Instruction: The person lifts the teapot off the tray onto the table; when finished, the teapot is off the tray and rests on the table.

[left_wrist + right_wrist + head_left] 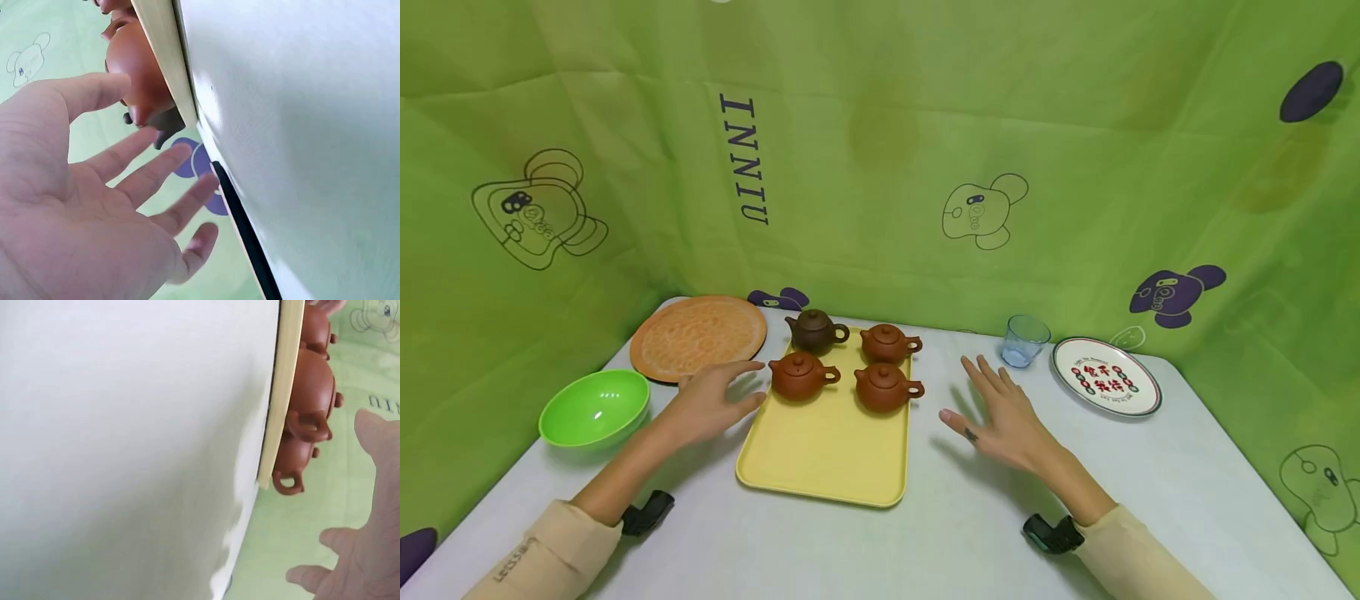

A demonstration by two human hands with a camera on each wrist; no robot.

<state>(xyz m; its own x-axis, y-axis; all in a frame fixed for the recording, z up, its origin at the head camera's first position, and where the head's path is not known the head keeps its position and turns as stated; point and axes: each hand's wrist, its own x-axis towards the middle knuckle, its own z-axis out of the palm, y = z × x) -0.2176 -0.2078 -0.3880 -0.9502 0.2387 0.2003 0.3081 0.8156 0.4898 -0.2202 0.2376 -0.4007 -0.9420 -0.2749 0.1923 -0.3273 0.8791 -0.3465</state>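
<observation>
A yellow tray (823, 467) lies on the white table with several small clay teapots on its far half. The back left teapot (813, 333) is dark brown. Reddish-brown ones are the front left teapot (797, 379), the back right teapot (883, 343) and the front right teapot (883, 390). My left hand (709, 407) holds nothing, its fingers spread at the tray's left edge beside the front left teapot. To the right of the tray, my right hand (1003, 423) is above the table, fingers apart and nothing in it.
A bright green bowl (597, 410) stands at the left, in front of a round orange-brown mat (696, 337). Behind my right hand are a blue glass (1026, 342) and a white plate (1107, 379) with red writing. Green printed cloth (865, 167) surrounds the table's back and sides.
</observation>
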